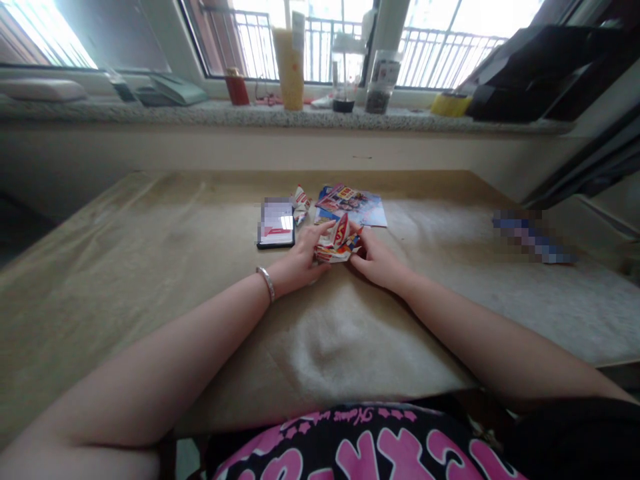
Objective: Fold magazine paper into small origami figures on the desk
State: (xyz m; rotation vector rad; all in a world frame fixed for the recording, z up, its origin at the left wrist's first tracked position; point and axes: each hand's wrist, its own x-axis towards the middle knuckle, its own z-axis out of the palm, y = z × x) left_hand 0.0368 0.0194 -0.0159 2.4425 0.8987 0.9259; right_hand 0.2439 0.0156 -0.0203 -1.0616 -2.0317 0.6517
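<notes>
A folded piece of colourful printed paper [338,245], white, red and blue with a raised point, sits between my two hands over the table. My left hand [307,255], with a bracelet on its wrist, grips the paper's left side, fingers over it and thumb at the near edge. On the opposite side, my right hand [375,257] has its fingers curled against the paper's right edge. Just beyond lie printed paper sheets [373,210]. A second folded paper piece [301,200] rests beside a phone [278,227] with its screen lit, left of my left hand.
The table [200,220] has a wrinkled beige cover. A blurred bluish item [533,237] lies far right. Along the granite windowsill [175,113] stand a tall yellow cup [290,73], a red container [237,87], clear containers and a black bulky object [525,80].
</notes>
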